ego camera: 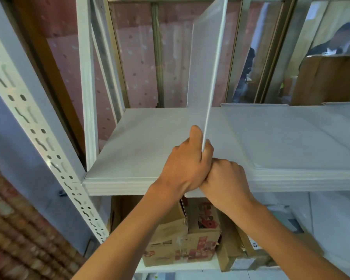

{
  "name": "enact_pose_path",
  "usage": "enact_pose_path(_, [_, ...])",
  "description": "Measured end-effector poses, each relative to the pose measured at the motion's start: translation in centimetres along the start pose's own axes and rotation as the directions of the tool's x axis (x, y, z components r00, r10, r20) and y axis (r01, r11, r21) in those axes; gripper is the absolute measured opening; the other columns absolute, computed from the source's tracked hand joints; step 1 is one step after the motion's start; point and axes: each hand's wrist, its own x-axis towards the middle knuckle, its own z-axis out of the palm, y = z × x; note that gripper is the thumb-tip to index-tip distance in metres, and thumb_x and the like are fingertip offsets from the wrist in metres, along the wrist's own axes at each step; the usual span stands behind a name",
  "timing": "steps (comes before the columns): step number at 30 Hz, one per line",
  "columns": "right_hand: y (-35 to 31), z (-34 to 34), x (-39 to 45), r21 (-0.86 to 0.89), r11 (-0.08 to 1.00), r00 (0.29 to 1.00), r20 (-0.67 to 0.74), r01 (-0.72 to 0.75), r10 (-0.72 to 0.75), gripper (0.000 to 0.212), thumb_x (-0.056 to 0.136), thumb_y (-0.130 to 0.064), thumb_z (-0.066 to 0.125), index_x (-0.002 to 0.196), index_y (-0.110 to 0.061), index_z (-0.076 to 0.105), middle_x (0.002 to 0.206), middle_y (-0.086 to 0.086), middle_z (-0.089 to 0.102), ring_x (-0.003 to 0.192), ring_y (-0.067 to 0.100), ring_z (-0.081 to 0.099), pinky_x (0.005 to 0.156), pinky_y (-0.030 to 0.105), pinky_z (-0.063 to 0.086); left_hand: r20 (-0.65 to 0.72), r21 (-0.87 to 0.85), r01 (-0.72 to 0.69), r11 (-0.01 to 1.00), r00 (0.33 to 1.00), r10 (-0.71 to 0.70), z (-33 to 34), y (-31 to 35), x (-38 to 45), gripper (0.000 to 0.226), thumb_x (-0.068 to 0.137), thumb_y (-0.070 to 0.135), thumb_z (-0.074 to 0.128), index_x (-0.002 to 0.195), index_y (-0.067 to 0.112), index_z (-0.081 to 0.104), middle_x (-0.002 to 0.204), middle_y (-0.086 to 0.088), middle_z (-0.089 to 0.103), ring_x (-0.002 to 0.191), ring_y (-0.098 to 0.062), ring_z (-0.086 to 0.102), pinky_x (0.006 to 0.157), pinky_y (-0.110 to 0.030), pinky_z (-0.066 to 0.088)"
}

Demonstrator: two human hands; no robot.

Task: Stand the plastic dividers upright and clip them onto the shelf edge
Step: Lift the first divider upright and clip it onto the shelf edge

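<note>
One translucent plastic divider (207, 63) stands upright on the white shelf (150, 138), its lower front end at the shelf edge (129, 183). The left hand (185, 168) has its grip closed around that lower end, thumb on the left face, fingers on the right. The right hand (226, 178) is pressed against the left at the shelf edge, fingers curled; what it holds cannot be told. More flat dividers (291, 136) lie stacked on the shelf to the right. Cardboard boxes (182, 245) sit on the level below
</note>
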Motion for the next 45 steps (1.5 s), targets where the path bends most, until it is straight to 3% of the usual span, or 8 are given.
enact_pose_path(5, [1.0,-2.8,-0.3,0.284,0.959,0.968,0.234,0.020,-0.090,0.023,0.094,-0.032,0.053,0.072,-0.030,0.050,0.057,-0.005,0.052,0.053,0.016,0.051,0.053,0.037,0.046,0.051,0.282,-0.051,0.958,0.998,0.038,-0.7,-1.6,-1.2,0.055,0.100,0.069,0.017,0.102,0.023,0.046,0.071,0.004,0.063,0.063,-0.021,0.061,0.068,-0.041,0.053])
enact_pose_path(9, [2.1,-4.7,0.1,0.515,0.854,0.997,0.067,-0.068,0.039,0.032,0.095,-0.030,0.045,0.068,-0.014,0.047,0.059,0.009,0.043,0.053,0.023,0.043,0.054,0.050,0.040,-0.027,0.408,-0.100,0.908,0.992,0.121,-0.1,-2.2,-2.6,0.042,0.103,0.059,0.028,0.089,0.024,0.044,0.060,0.008,0.048,0.050,-0.021,0.046,0.054,-0.033,0.042])
enact_pose_path(13, [-0.2,-4.8,1.1,0.187,0.982,1.000,-0.030,-0.001,0.007,0.050,0.093,-0.064,0.042,0.063,-0.024,0.041,0.052,-0.004,0.042,0.049,0.014,0.047,0.050,0.032,0.042,-0.126,0.452,-0.081,0.888,0.980,0.154,0.6,-2.3,-4.2,0.041,0.104,0.049,0.036,0.079,0.023,0.056,0.048,0.011,0.032,0.036,-0.014,0.029,0.042,-0.020,0.022])
enact_pose_path(17, [-1.4,-3.4,1.8,0.000,1.000,0.984,-0.178,0.021,-0.021,0.044,0.098,-0.048,0.046,0.060,-0.028,0.040,0.046,-0.011,0.037,0.040,0.009,0.039,0.042,0.021,0.028,-0.203,0.448,-0.023,0.894,0.971,0.127,0.9,-1.2,-4.3,0.033,0.098,0.037,0.041,0.066,0.030,0.039,0.047,0.013,0.030,0.036,-0.011,0.023,0.043,-0.017,0.011])
enact_pose_path(24, [-1.8,-1.2,1.5,0.058,0.998,0.965,-0.259,-0.036,0.050,0.044,0.101,-0.037,0.040,0.066,-0.018,0.059,0.050,-0.014,0.037,0.036,0.003,0.029,0.046,0.014,0.018,-0.208,0.412,0.062,0.909,0.978,0.028,2.0,-1.0,-4.3,0.024,0.089,0.027,0.046,0.065,0.023,0.047,0.050,0.008,0.044,0.047,-0.012,0.034,0.044,-0.023,0.021])
enact_pose_path(33, [-2.0,-1.1,1.3,0.072,0.997,0.976,-0.213,-0.030,0.045,0.042,0.101,-0.039,0.039,0.065,-0.020,0.047,0.047,-0.016,0.033,0.036,0.004,0.036,0.040,0.020,0.029,-0.212,0.339,0.051,0.939,0.977,0.023,1.5,-1.6,-4.7,0.026,0.097,0.033,0.044,0.077,0.023,0.057,0.059,0.008,0.049,0.047,-0.011,0.044,0.042,-0.027,0.040])
enact_pose_path(39, [-1.0,-2.6,1.9,-0.035,0.999,0.996,-0.077,0.042,-0.045,0.048,0.102,-0.042,0.036,0.058,-0.025,0.044,0.042,-0.010,0.038,0.037,0.010,0.042,0.042,0.023,0.029,-0.104,0.263,-0.141,0.954,0.979,0.173,-0.3,-2.2,-4.4,0.029,0.105,0.039,0.037,0.078,0.030,0.041,0.061,0.013,0.043,0.048,-0.012,0.039,0.046,-0.022,0.029])
enact_pose_path(45, [-1.5,-1.6,1.7,-0.063,0.998,0.990,-0.142,0.013,-0.022,0.048,0.100,-0.034,0.040,0.054,-0.021,0.030,0.040,-0.010,0.020,0.032,0.016,0.027,0.040,0.023,0.022,-0.173,0.322,-0.153,0.934,0.961,0.217,0.8,-3.1,-4.2,0.035,0.102,0.043,0.042,0.073,0.025,0.036,0.058,0.013,0.032,0.046,-0.011,0.027,0.044,-0.018,0.016])
